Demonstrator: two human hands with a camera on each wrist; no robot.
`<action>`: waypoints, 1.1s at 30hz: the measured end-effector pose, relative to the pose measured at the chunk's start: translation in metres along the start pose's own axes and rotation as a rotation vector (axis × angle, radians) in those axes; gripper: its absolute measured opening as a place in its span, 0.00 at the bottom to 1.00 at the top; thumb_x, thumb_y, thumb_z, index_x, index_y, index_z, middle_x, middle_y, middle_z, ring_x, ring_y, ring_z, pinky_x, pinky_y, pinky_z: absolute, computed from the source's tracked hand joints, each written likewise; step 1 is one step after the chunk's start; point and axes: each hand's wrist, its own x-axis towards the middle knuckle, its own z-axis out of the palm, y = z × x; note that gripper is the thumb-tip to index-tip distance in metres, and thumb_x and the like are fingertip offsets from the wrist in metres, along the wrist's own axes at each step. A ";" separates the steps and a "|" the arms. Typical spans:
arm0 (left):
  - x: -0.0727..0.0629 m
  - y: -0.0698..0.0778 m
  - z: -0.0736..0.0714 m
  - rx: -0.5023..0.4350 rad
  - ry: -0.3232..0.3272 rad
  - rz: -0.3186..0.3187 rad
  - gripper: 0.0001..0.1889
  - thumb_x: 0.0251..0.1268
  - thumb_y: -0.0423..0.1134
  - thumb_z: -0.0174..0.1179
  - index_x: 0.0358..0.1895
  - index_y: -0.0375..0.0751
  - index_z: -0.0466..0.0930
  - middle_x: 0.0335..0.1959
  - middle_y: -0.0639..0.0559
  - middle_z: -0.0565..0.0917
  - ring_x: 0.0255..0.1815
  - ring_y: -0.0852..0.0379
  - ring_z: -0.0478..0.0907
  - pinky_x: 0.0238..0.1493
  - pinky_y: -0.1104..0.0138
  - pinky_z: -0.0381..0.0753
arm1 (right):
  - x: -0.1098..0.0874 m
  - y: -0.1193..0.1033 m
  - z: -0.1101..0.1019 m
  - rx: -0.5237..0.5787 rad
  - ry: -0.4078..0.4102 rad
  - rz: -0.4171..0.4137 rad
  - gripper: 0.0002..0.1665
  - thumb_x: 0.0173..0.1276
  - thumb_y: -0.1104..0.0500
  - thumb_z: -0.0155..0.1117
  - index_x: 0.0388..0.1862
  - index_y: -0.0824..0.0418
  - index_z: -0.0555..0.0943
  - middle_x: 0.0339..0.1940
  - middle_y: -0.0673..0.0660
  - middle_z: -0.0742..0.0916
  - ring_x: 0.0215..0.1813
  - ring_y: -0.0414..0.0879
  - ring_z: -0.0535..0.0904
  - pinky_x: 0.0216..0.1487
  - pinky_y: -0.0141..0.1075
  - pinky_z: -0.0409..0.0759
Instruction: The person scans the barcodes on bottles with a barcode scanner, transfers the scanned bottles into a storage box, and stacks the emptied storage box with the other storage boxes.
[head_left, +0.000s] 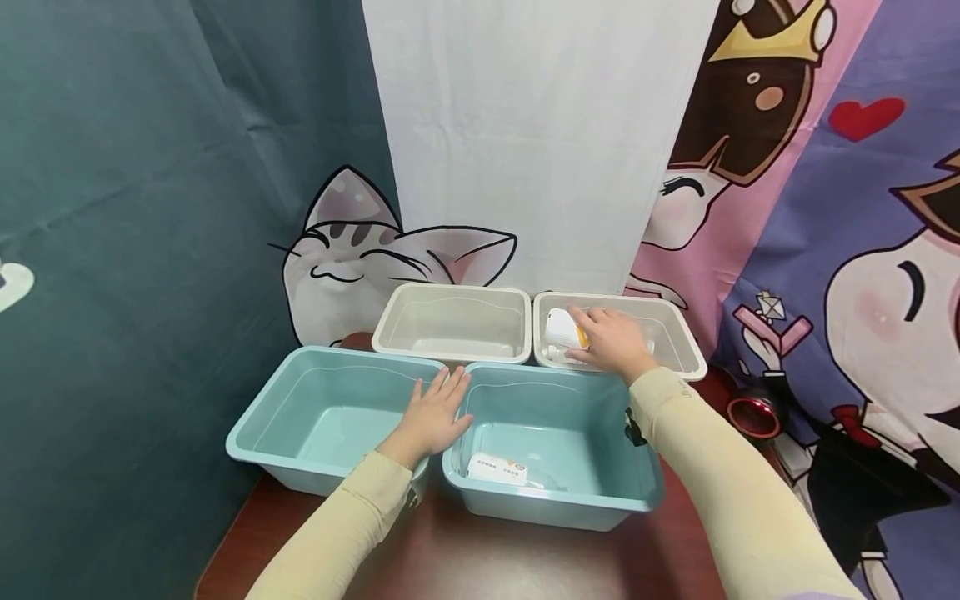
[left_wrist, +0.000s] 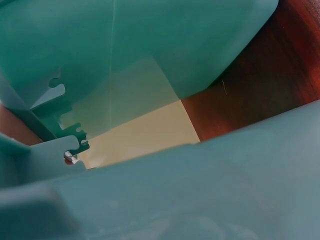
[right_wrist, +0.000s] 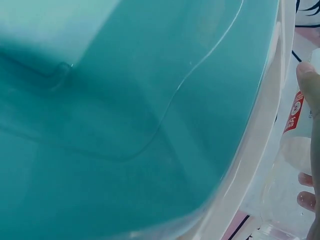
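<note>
My right hand (head_left: 611,337) is over the back-right cream bin (head_left: 671,342). It grips a clear plastic bottle (right_wrist: 292,160) with a white and red label, thumb on one side and fingertips on the other. From the head view a white bottle label (head_left: 561,328) shows beside those fingers, which hide part of it. My left hand (head_left: 431,421) lies with fingers extended across the neighbouring rims of the left blue bin (head_left: 288,417) and the right blue bin (head_left: 600,417). Inside the right blue bin, near its front wall, another clear bottle (head_left: 497,469) with a white label lies on its side.
A second cream bin (head_left: 450,321) stands at the back left, beside the first. All the bins are on a dark red-brown table (head_left: 480,550). Printed cloth (head_left: 540,150) hangs close behind them. A dark round object with a red ring (head_left: 753,417) is at the right.
</note>
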 end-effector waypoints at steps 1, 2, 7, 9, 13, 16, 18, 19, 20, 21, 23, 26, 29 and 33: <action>0.000 0.000 0.000 -0.002 0.003 0.002 0.39 0.76 0.61 0.44 0.83 0.46 0.48 0.84 0.52 0.47 0.84 0.47 0.41 0.76 0.37 0.44 | 0.002 -0.003 0.000 0.004 -0.009 -0.004 0.55 0.60 0.32 0.71 0.79 0.55 0.63 0.56 0.66 0.82 0.56 0.65 0.79 0.56 0.59 0.78; 0.000 0.000 0.001 -0.004 0.005 0.003 0.39 0.77 0.61 0.44 0.83 0.46 0.48 0.84 0.51 0.48 0.84 0.47 0.41 0.76 0.37 0.44 | 0.004 -0.005 0.000 0.010 -0.018 -0.008 0.55 0.61 0.32 0.71 0.79 0.56 0.62 0.56 0.67 0.81 0.57 0.65 0.79 0.57 0.60 0.77; -0.001 0.000 0.001 -0.020 0.011 0.005 0.39 0.76 0.61 0.45 0.83 0.46 0.49 0.84 0.51 0.48 0.84 0.46 0.41 0.76 0.37 0.44 | 0.014 -0.019 0.001 0.025 -0.048 -0.039 0.56 0.63 0.36 0.71 0.81 0.59 0.58 0.55 0.68 0.79 0.55 0.65 0.78 0.57 0.59 0.77; -0.002 0.001 0.001 -0.021 0.012 0.006 0.39 0.76 0.61 0.44 0.83 0.46 0.49 0.84 0.51 0.48 0.84 0.46 0.41 0.76 0.37 0.44 | 0.018 -0.023 0.001 0.030 -0.049 -0.049 0.56 0.64 0.38 0.72 0.81 0.59 0.57 0.53 0.68 0.79 0.53 0.64 0.78 0.56 0.58 0.77; -0.002 0.001 0.001 -0.017 0.014 0.006 0.39 0.76 0.61 0.44 0.83 0.46 0.49 0.84 0.51 0.48 0.84 0.47 0.41 0.76 0.37 0.44 | 0.025 -0.031 0.003 0.059 -0.054 -0.056 0.56 0.64 0.43 0.74 0.81 0.59 0.55 0.53 0.67 0.78 0.52 0.62 0.77 0.57 0.56 0.77; -0.002 0.000 0.002 -0.015 0.017 0.006 0.39 0.76 0.61 0.44 0.83 0.46 0.49 0.84 0.51 0.48 0.84 0.46 0.42 0.76 0.37 0.45 | 0.030 -0.038 0.004 0.078 -0.064 -0.057 0.55 0.64 0.46 0.74 0.80 0.61 0.55 0.54 0.67 0.78 0.53 0.62 0.77 0.58 0.56 0.76; -0.001 0.000 0.002 -0.012 0.019 0.006 0.39 0.76 0.61 0.44 0.83 0.46 0.49 0.84 0.51 0.49 0.84 0.46 0.42 0.76 0.37 0.45 | 0.034 -0.042 0.005 0.081 -0.080 -0.056 0.53 0.64 0.48 0.74 0.79 0.62 0.56 0.56 0.67 0.77 0.54 0.61 0.76 0.60 0.56 0.75; -0.001 0.001 0.002 -0.011 0.018 0.005 0.39 0.76 0.61 0.44 0.83 0.46 0.49 0.84 0.51 0.48 0.84 0.47 0.42 0.76 0.37 0.45 | 0.035 -0.044 0.005 0.086 -0.085 -0.055 0.53 0.64 0.49 0.74 0.78 0.63 0.57 0.57 0.68 0.77 0.56 0.62 0.76 0.61 0.56 0.75; -0.001 0.001 0.002 -0.013 0.018 0.006 0.39 0.76 0.61 0.44 0.82 0.46 0.49 0.84 0.51 0.49 0.84 0.46 0.42 0.76 0.37 0.45 | 0.037 -0.047 0.005 0.088 -0.093 -0.053 0.52 0.64 0.49 0.74 0.78 0.63 0.57 0.58 0.68 0.77 0.57 0.62 0.76 0.63 0.56 0.74; -0.001 0.002 0.002 -0.014 0.016 0.005 0.39 0.76 0.61 0.44 0.82 0.46 0.49 0.84 0.51 0.48 0.84 0.47 0.42 0.76 0.37 0.45 | 0.038 -0.049 0.005 0.093 -0.101 -0.052 0.51 0.63 0.49 0.74 0.77 0.63 0.58 0.59 0.67 0.76 0.58 0.61 0.76 0.64 0.56 0.74; -0.001 0.002 0.002 -0.015 0.010 0.003 0.39 0.76 0.61 0.44 0.83 0.46 0.49 0.84 0.52 0.48 0.84 0.47 0.41 0.76 0.37 0.45 | 0.041 -0.055 0.004 0.102 -0.115 -0.047 0.51 0.64 0.48 0.74 0.77 0.62 0.59 0.60 0.66 0.76 0.58 0.60 0.75 0.65 0.55 0.73; -0.001 0.003 0.003 -0.014 0.004 -0.001 0.40 0.76 0.61 0.43 0.83 0.46 0.49 0.84 0.52 0.48 0.84 0.47 0.41 0.77 0.37 0.44 | 0.047 -0.063 0.002 0.121 -0.126 -0.049 0.51 0.63 0.46 0.76 0.77 0.58 0.60 0.58 0.64 0.76 0.57 0.58 0.75 0.65 0.53 0.73; -0.001 0.003 0.003 -0.009 0.001 -0.004 0.40 0.76 0.61 0.43 0.83 0.46 0.49 0.84 0.52 0.48 0.84 0.47 0.40 0.77 0.37 0.44 | 0.052 -0.071 0.000 0.142 -0.128 -0.051 0.52 0.61 0.44 0.77 0.78 0.53 0.61 0.56 0.61 0.77 0.56 0.56 0.74 0.65 0.52 0.73; -0.001 0.003 0.002 -0.006 0.004 -0.004 0.40 0.76 0.61 0.44 0.83 0.45 0.49 0.84 0.51 0.48 0.84 0.47 0.41 0.77 0.37 0.44 | 0.060 -0.081 -0.001 0.163 -0.125 -0.052 0.52 0.62 0.42 0.76 0.79 0.50 0.60 0.59 0.59 0.77 0.59 0.55 0.73 0.67 0.52 0.72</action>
